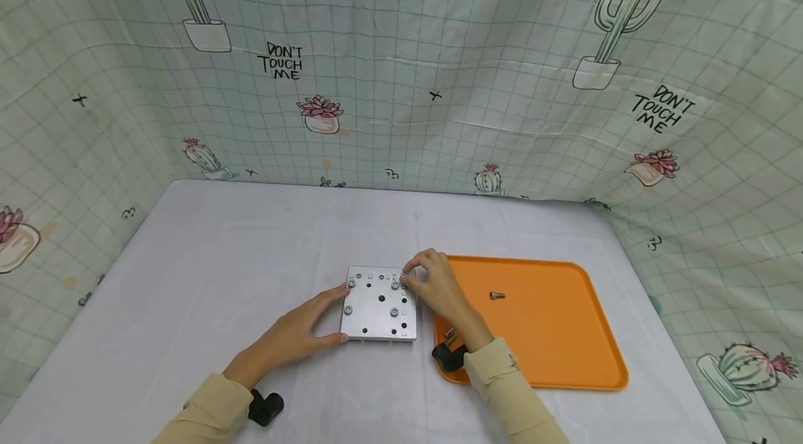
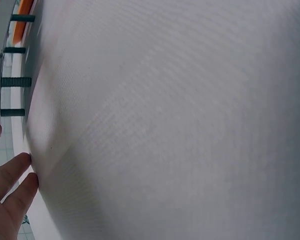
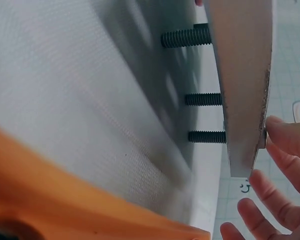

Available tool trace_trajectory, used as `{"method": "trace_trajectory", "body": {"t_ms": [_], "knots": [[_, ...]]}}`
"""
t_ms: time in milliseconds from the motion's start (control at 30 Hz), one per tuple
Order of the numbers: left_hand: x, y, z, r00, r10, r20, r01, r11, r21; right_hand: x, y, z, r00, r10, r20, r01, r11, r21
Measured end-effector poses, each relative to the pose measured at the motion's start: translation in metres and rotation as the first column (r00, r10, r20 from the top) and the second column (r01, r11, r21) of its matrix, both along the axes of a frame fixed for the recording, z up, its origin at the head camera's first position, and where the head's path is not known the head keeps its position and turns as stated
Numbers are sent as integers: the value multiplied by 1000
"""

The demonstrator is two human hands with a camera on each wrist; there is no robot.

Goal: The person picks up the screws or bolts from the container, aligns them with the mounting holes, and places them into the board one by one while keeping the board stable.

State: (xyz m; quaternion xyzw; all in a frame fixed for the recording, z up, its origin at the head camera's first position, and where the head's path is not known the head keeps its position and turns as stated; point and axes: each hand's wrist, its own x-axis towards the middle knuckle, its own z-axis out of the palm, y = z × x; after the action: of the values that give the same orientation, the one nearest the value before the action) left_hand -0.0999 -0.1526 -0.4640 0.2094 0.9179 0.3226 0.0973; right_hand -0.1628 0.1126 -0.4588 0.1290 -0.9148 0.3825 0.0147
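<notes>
A silver metal plate with round holes stands raised on the white table, several socket-head screws seated in it. Threaded shanks stick out below its underside in the right wrist view. My left hand touches the plate's left side, thumb by the near corner and index finger farther up. Two of its fingers rest on the cloth in the left wrist view. At the plate's far right corner, my right hand pinches a screw by its head between thumb and index finger, the other fingers spread.
An orange tray lies right of the plate, under my right forearm. On it are a loose screw and more screws near its left edge, partly hidden by the black wrist camera. A patterned curtain surrounds the table.
</notes>
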Motion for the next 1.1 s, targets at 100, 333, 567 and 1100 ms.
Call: {"method": "trace_trajectory", "body": {"t_ms": [100,333,567,1100], "knots": [[0,1,1,1000,-1,4,1,1000,0,0,0,-1,1000,-6,3,6,1000,-4],[0,-1,0,1000,-2,-5,2,1000,2,0,1,0,1000,-5,23,5,1000,-16],[-1,-1,-2,1000,2,-7,-2,1000,6,1,11,9,999,-14,51,16,999,-49],[-2,-2,-2,1000,-1,10,1,1000,-3,10,94,22,999,-43,23,44,998,-54]]}}
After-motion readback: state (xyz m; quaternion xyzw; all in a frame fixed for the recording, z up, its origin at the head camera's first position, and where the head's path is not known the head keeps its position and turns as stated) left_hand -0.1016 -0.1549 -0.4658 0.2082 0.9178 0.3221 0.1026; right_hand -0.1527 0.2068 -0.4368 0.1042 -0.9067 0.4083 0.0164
